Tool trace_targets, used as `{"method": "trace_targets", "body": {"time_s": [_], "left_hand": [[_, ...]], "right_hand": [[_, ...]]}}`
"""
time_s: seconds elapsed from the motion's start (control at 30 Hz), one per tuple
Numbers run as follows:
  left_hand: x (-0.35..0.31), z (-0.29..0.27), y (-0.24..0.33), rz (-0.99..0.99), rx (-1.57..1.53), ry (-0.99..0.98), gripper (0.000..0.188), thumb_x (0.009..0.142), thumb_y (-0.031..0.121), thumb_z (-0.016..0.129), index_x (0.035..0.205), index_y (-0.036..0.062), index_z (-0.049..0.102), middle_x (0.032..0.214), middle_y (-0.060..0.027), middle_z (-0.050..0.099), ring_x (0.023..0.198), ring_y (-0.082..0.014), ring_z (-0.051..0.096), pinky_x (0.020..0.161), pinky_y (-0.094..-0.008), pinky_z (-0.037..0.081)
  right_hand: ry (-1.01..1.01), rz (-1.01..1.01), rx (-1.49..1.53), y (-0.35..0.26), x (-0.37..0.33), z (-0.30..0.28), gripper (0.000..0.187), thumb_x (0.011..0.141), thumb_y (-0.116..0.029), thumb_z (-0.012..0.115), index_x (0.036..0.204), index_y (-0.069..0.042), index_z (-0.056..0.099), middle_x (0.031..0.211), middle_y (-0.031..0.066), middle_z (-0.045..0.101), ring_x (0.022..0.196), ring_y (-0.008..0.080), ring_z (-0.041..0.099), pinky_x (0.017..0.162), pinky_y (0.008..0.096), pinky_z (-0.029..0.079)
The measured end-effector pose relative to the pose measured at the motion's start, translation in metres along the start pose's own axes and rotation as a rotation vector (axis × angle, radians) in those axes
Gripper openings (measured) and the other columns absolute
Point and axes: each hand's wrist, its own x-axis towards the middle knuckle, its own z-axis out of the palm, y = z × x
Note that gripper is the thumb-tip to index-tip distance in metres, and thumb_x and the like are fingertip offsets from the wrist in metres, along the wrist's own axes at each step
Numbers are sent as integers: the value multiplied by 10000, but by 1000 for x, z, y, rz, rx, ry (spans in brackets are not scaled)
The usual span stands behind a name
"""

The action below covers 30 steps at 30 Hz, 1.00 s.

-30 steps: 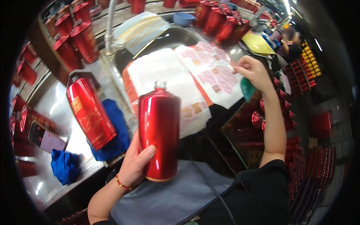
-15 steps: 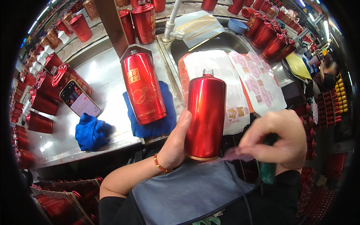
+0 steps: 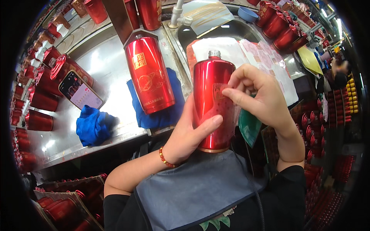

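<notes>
Upright over my lap stands a shiny red bottle (image 3: 204, 84) with a clear threaded neck. My left hand (image 3: 185, 134) grips its lower left side, the thumb lying across the front. A thin translucent decal (image 3: 219, 107) with a small gold square lies against the bottle's front right. Its upper edge is pinched between the thumb and fingers of my right hand (image 3: 258, 92). Below that palm hangs a green, flat, pointed scraper-like piece (image 3: 248, 127); how it is held is hidden. Left of the bottle, a finished-looking red bottle (image 3: 150, 73) with gold printing leans on a blue cloth (image 3: 175, 88).
Printed decal sheets (image 3: 287, 84) and white paper (image 3: 216, 45) lie across the sink (image 3: 185, 38). A tap (image 3: 178, 15) and a blue bowl (image 3: 248, 14) are behind. On the metal counter (image 3: 58, 144) at left are a phone (image 3: 81, 90) and a crumpled blue cloth (image 3: 92, 125).
My right hand has moved up and left, bringing the decal from beside the bottle's base onto its front. My left thumb has come across the bottle. The view has shifted slightly.
</notes>
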Motion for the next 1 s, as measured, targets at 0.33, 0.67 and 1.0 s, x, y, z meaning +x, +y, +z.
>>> {"method": "trace_targets", "body": {"time_s": [0.33,0.67,1.0], "left_hand": [[2,-5,-1,-13,-62,92,770,965,269,719,1528,4,266,1425,-149,496,1300,-211,514,1099,-376,435],[-1,-4,11,14,200,18,847,952,196,730,1567,7,180,1468,-157,460,1351,-226,489,1129,-395,414],[0,-12,5,20,70,-58,722,1058,246,552,1606,32,134,1549,-152,382,1420,-212,405,1166,-379,356]], "right_hand": [[-61,252,726,55,-34,28,831,940,-379,756,1557,-18,334,1284,137,579,949,96,586,736,219,497],[3,253,919,56,-44,54,1034,794,-175,896,1588,-5,256,1434,158,481,997,116,627,853,257,519],[14,204,882,58,-46,56,1074,760,-247,926,1584,-13,278,1443,132,488,1004,104,588,807,241,501]]}}
